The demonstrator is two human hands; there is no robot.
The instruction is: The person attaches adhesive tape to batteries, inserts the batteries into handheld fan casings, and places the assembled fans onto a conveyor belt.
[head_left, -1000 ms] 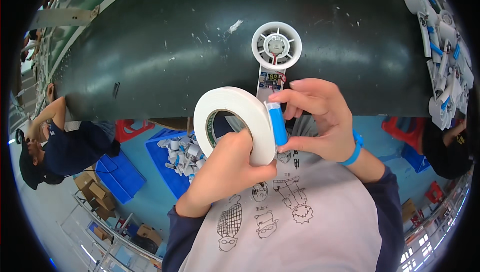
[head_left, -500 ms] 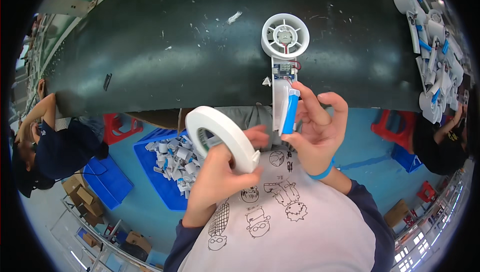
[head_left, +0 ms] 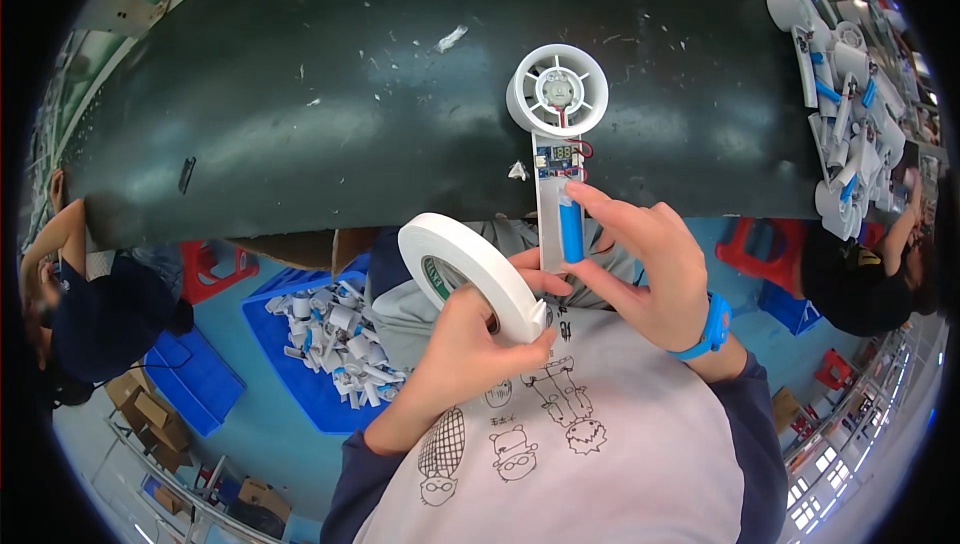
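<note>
My left hand (head_left: pixel 462 352) is hooked through a roll of white tape (head_left: pixel 497 275), its fingertips reaching the lower end of a small handheld fan. The fan's white round head (head_left: pixel 516 96) rests at the table's near edge, with spokes around a motor. Below the head, its open handle (head_left: pixel 548 227) holds a small circuit board (head_left: pixel 559 158) with red wires. A blue cylindrical battery (head_left: pixel 571 234) lies lengthwise in the handle. Closed on the battery, my right hand (head_left: pixel 662 274) has a finger at its top end and the thumb at its bottom.
A dark table (head_left: pixel 370 134) spans the front, with white scraps and a small black piece (head_left: pixel 187 174). More fan parts (head_left: pixel 850 94) are piled at the far right. A blue bin (head_left: pixel 300 389) of fan parts stands below left. People sit on both sides near red stools (head_left: pixel 762 244).
The battery has gone from tilted to lying straight in the handle, under my right hand. My left hand with the tape has come closer to the fan. The whole view has shifted slightly.
</note>
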